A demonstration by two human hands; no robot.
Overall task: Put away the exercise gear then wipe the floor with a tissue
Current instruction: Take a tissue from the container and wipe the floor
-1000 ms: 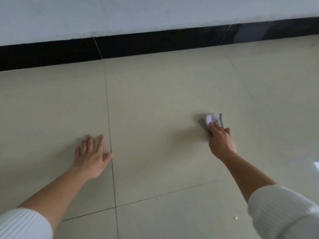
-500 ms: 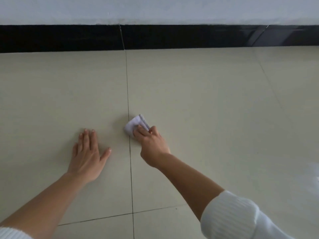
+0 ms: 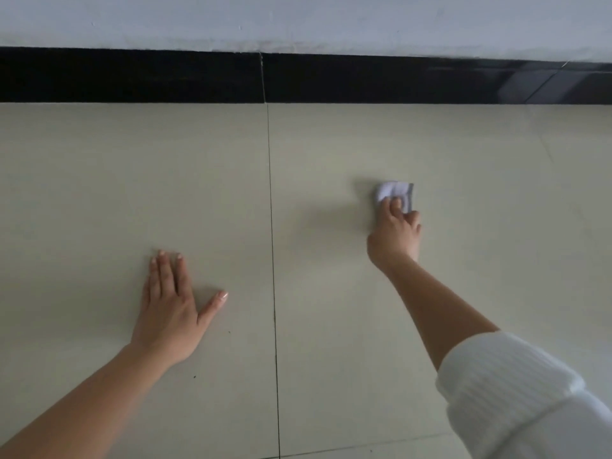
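Observation:
A folded white tissue (image 3: 394, 191) lies on the beige tiled floor (image 3: 331, 154), right of the long grout line. My right hand (image 3: 394, 233) presses down on it, fingers curled over its near edge. My left hand (image 3: 172, 306) rests flat on the floor left of the grout line, fingers straight and thumb spread, holding nothing. White sleeves are pushed up on both forearms. No exercise gear is in view.
A black skirting band (image 3: 132, 76) runs along the foot of the white wall (image 3: 298, 18) at the back. Grout lines (image 3: 271, 226) cross the tiles. A few dark specks (image 3: 194, 376) lie near my left forearm.
My right hand swept the tissue left to the grout line beside my left hand, then back out to the right. My left hand stayed planted on the floor.

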